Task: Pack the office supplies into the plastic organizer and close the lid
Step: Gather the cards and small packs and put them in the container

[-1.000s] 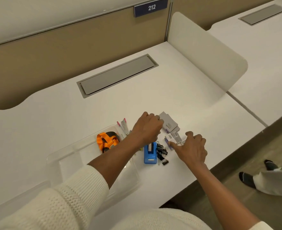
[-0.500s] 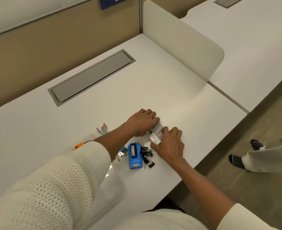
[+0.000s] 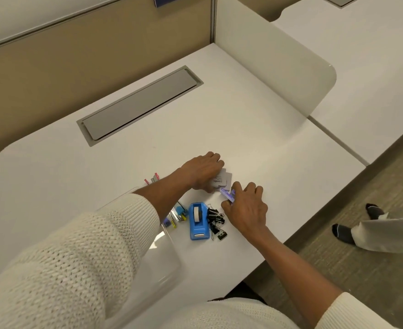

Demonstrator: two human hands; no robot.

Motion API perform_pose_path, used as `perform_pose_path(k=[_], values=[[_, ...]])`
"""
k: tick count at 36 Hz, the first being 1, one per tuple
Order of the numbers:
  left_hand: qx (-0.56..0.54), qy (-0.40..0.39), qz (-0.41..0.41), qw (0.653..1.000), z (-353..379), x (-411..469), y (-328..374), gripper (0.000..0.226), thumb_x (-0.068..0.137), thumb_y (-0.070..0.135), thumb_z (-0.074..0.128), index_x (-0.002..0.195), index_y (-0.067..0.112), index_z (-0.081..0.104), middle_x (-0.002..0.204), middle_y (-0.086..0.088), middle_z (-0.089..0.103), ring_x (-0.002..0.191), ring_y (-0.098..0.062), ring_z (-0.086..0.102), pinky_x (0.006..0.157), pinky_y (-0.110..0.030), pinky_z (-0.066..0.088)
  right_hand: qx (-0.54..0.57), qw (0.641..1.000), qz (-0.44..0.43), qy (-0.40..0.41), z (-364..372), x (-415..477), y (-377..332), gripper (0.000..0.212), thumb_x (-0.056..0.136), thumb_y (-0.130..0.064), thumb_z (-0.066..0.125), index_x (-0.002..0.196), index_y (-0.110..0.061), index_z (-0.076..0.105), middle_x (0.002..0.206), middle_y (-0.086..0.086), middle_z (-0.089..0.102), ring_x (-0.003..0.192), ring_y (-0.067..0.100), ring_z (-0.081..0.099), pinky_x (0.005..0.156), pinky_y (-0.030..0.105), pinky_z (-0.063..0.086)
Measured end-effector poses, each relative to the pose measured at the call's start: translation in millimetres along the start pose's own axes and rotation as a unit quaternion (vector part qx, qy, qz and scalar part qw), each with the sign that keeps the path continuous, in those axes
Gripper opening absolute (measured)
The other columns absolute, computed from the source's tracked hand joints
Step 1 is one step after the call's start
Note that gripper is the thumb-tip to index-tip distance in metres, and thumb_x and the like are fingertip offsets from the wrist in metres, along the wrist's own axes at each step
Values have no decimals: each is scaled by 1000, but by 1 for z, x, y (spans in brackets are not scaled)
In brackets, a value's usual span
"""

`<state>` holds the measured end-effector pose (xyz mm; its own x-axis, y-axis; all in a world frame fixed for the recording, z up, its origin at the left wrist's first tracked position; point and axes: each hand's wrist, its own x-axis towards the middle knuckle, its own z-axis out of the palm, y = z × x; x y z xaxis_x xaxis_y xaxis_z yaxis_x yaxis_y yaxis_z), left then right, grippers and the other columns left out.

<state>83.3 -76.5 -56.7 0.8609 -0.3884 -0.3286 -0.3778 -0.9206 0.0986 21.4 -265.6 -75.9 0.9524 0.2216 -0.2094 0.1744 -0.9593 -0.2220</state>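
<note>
Grey cardboard shows under the left hand [image 3: 201, 172], which lies palm-down, fingers curled over a small stack of grey boxes [image 3: 222, 180] on the white bench [image 3: 255, 129]; it seems to be gathering them, though whether it truly grips them cannot be told. Just beside it, the right hand [image 3: 244, 205] pinches a small purple-striped packet [image 3: 226, 194] between thumb and fingers. Nearer the person lie a blue tape dispenser [image 3: 197, 220], a heap of black binder clips [image 3: 216, 222] touching its right side, and some small coloured staplers [image 3: 176, 213] to its left. A few pink-tipped pieces [image 3: 152, 179] lie behind the left forearm. The clear plastic organizer [image 3: 165, 262] sits at the bench's near left, mostly hidden by the knitted sleeve [image 3: 77, 257]; its contents and lid cannot be seen. Judging by this, most supplies remain outside and the packing is early. The left arm crosses over the organizer, blocking the way in. A bystander's feet [image 3: 352, 229] stand on the floor, well apart.
</note>
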Motion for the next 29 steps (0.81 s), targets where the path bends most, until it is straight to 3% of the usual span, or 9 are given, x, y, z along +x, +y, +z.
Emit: perform_pose_path(k=[7, 11, 14, 17, 23, 26, 29], values=[[-66, 23, -58, 996, 3, -10, -6, 68, 79, 52, 82, 124, 9, 54, 120, -10, 55, 108, -25, 50, 79, -32, 44, 135, 989, 65, -16, -13, 9, 9, 31, 80, -49, 65, 104, -30, 61, 96, 3, 53, 98, 27, 52, 64, 34, 46], [-136, 40, -108, 984, 4, -17, -12, 67, 77, 53, 84, 122, 11, 57, 113, -7, 54, 103, -25, 51, 75, -29, 37, 311, 939, 133, -58, -29, 13, 17, 20, 72, -48, 68, 87, -34, 67, 78, -2, 72, 71, 23, 70, 62, 42, 62], [-186, 61, -141, 970, -1, -27, -15, 67, 75, 54, 86, 121, 13, 58, 105, -1, 49, 99, -23, 51, 74, -28, 38, 403, 901, 140, -85, -43, 12, 19, 11, 76, -35, 73, 86, -30, 71, 78, 7, 74, 71, 25, 70, 57, 40, 64], [-224, 92, -172, 955, -12, -50, -14, 70, 75, 55, 86, 123, 14, 58, 108, -1, 51, 98, -20, 50, 74, -27, 40, 448, 879, 127, -107, -58, 9, 12, 10, 77, -29, 76, 86, -28, 74, 81, 11, 73, 76, 30, 69, 61, 44, 65], [-271, 174, -265, 909, -27, -135, 2, 69, 74, 60, 85, 124, 20, 58, 107, 5, 52, 97, -15, 53, 70, -20, 43, 460, 874, 51, -149, -83, -8, -27, 10, 82, -26, 76, 91, -29, 75, 82, 10, 72, 82, 36, 73, 65, 52, 65], [-285, 185, -337, 878, -20, -184, 20, 68, 71, 60, 87, 120, 22, 59, 107, 4, 55, 96, -15, 54, 78, -28, 50, 440, 879, -3, -182, -86, -26, -54, 7, 82, -25, 75, 89, -27, 73, 74, 6, 71, 66, 32, 66, 61, 53, 62], [-298, 199, -409, 840, -4, -227, 37, 66, 65, 59, 90, 113, 22, 62, 102, 6, 56, 93, -17, 57, 74, -30, 50, 404, 887, -63, -215, -78, -48, -80, 14, 78, -32, 73, 90, -25, 71, 72, 5, 71, 62, 28, 64, 59, 54, 58]])
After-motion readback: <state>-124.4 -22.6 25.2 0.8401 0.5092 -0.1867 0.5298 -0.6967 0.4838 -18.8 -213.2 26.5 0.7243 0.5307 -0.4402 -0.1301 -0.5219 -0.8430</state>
